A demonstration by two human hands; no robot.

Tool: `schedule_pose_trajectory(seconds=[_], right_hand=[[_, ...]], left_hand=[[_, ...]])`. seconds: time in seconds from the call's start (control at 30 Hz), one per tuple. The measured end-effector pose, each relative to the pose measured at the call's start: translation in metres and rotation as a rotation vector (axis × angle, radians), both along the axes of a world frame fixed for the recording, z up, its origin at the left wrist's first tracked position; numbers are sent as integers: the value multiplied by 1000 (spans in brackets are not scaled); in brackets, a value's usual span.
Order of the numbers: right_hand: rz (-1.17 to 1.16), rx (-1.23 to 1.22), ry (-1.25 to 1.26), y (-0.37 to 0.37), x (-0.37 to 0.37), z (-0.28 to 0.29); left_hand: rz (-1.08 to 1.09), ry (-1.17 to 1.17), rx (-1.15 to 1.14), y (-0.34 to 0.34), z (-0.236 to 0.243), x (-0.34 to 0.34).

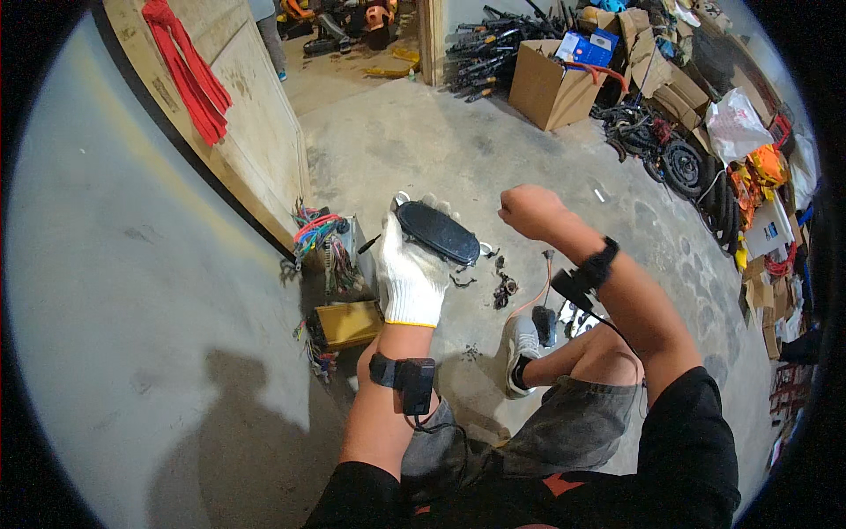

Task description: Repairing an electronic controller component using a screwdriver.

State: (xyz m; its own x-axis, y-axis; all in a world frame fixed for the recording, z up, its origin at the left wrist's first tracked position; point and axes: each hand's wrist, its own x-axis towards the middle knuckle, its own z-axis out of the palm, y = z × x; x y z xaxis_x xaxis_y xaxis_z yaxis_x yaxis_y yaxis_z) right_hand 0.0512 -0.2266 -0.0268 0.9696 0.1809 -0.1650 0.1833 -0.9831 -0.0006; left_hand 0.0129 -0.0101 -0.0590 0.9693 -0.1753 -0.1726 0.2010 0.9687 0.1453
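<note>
One gloved left hand [407, 256] upright, clasping black oval object [436, 233]; bare right hand [532, 212] curled fistlike, apart.

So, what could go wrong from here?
The black oval part rests in the left hand alone, above bare concrete, so it could slip and get damaged. If it fell, it might also scatter the small dark pieces lying loose on the floor nearby. The right hand wears no glove, unlike the left, so any rough edge could scrape it.
</note>
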Motion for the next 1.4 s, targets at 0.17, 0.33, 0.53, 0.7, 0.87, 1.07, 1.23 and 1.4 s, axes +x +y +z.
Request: schedule_pose_trajectory(seconds=[0.17,0.33,0.53,0.7,0.87,1.07,1.23,1.4], right_hand=[[89,669,-273,22,-76,62],[111,891,-226,40,-100,30],[235,985,-269,44,-90,29],[254,895,-301,33,-80,22],[256,987,-329,33,-74,22],[240,1001,-365,23,-74,22],[131,1003,-255,25,-76,27],[93,964,-200,20,-75,25]], left_hand=[[-46,-14,61,-5,2,-9],[-55,-57,101,-18,-6,-11],[-175,-30,205,-20,-2,-16],[-173,-26,230,-33,7,-14],[-180,-119,154,-35,2,-11],[-160,-69,199,-44,6,-13],[-181,-70,195,-44,8,-16],[-156,-19,273,-57,17,-20]])
